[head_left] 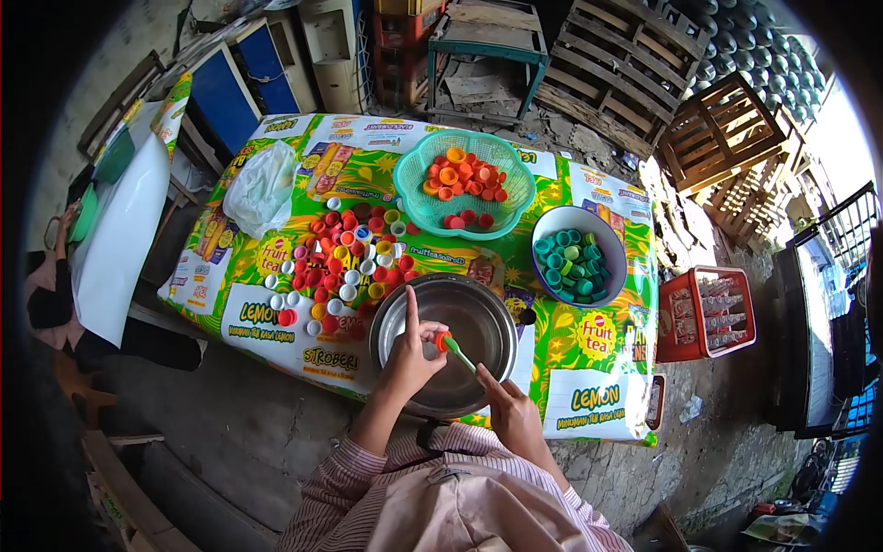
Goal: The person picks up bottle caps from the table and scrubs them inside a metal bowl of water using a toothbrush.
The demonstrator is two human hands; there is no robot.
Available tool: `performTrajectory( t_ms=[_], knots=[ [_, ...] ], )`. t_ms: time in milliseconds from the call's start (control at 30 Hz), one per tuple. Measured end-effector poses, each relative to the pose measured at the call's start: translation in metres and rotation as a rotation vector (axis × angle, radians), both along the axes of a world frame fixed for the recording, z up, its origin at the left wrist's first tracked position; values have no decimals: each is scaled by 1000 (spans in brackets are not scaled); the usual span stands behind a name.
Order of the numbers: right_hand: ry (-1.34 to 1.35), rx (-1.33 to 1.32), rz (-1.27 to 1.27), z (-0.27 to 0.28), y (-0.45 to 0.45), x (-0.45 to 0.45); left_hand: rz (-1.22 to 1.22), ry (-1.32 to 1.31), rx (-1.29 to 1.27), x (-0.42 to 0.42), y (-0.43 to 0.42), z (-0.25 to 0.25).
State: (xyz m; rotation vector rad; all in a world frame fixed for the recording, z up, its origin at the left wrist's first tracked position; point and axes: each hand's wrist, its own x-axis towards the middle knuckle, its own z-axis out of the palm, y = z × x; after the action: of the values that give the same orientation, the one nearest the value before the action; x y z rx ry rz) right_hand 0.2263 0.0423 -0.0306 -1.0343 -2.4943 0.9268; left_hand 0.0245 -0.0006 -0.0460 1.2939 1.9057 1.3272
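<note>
My left hand (pixel 414 361) pinches an orange-red bottle cap (pixel 442 341) between thumb and fingers, with the index finger pointing up. In my right hand (pixel 512 414) is a slim green-and-white tool (pixel 463 357), whose green end reaches the cap; its exact kind is not clear. Both hands are over a steel bowl (pixel 499 317) at the table's near edge. Just left of the bowl lies a loose spread of red, white, yellow and pink bottle caps (pixel 332 279).
Beyond the bowl stands a turquoise plastic basket (pixel 420 152) holding orange and red caps. A white bowl (pixel 543 221) to its right contains green caps. A crumpled plastic bag (pixel 262 189) lies at the left. Beside the table sits a red crate (pixel 679 317); another person's hand (pixel 66 221) shows far left.
</note>
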Motion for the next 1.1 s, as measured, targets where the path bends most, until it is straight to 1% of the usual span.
performTrajectory(
  t_ms=[100, 200, 300, 433, 500, 533, 567, 600, 633, 700, 767, 833, 900, 933, 967, 1000, 1067, 1100],
  knots=[
    [44, -23, 32, 0, 3, 0, -22, 8, 8, 0, 2, 0],
    [47, 6, -11, 2, 4, 0, -34, 35, 37, -1, 2, 2],
    [67, 2, 54, 1, 4, 0, -34, 19, 39, -3, 1, 5],
    [84, 3, -27, 8, 7, -1, -29, 0, 24, -5, -4, 5],
    [62, -11, 16, 15, 7, -1, -62, -23, 102, -9, -3, -1],
    [57, -11, 8, 14, 8, -1, -115, -103, 156, -11, -3, -7],
    [131, -61, 41, 10, 7, -3, -124, -104, 153, -12, -5, -7],
    [203, -111, 75, 9, 6, -3, -139, -295, 155, -11, -8, -8],
    [201, -107, 68, 11, 7, -2, -152, -483, 161, -12, -8, -8],
    [192, -120, 24, 15, 9, -3, -176, -504, 170, -15, -11, -13],
    [194, -113, -1, 17, 9, -3, -158, -579, 196, -15, -10, -14],
    [199, -90, 93, 15, 8, -3, -178, -549, 206, -16, -8, -13],
    [241, -91, 88, 12, 8, -4, -192, -568, 230, -16, -7, -11],
    [164, -100, 46, 13, 10, -2, -191, -568, 230, -17, -7, -12],
    [87, -109, 5, 13, 11, -2, -192, -510, 190, -18, -7, -13],
    [90, -107, 5, 12, 11, -2, -195, -450, 151, -19, -6, -13],
    [176, -112, 44, 11, 9, -2, -206, -473, 159, -17, -6, -12],
    [177, -109, 41, 10, 9, -3, -215, -498, 167, -16, -5, -11]
  ],
)
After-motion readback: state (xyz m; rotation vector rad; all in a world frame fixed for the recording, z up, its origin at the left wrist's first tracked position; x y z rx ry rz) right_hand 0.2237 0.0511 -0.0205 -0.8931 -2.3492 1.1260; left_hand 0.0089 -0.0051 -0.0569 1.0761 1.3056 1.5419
